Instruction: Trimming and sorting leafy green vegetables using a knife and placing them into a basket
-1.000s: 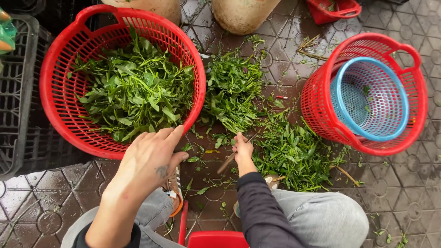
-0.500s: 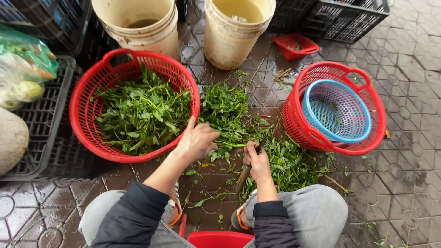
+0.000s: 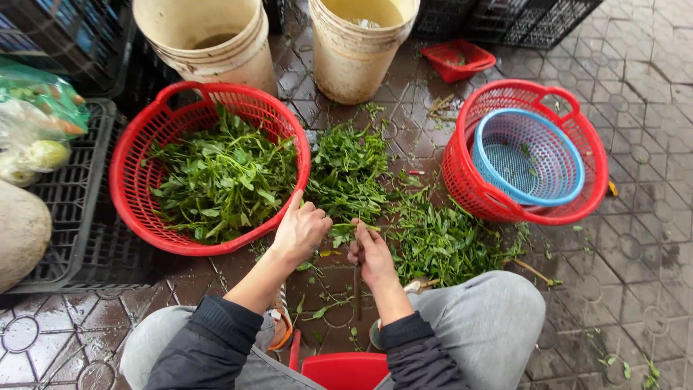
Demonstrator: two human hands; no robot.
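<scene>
Left hand point(image 3: 299, 231) and right hand point(image 3: 372, 254): fingers pinch one sprig point(image 3: 351, 230) between them. Light, limp, wet; grip the stem.

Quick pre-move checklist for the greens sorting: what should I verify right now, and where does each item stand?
1. Stem held in both hands: left hand and right hand meet on a green stem. Ok.
2. Knife in right hand: a dark handle hangs below it; blade cannot be seen. Cannot tell.
3. Red basket of greens beside the left hand, room left inside. Ok.
4. Loose pile of greens on the floor within reach. Ok.
5. Blue basket nested in second red basket, nearly empty. Ok.
</scene>
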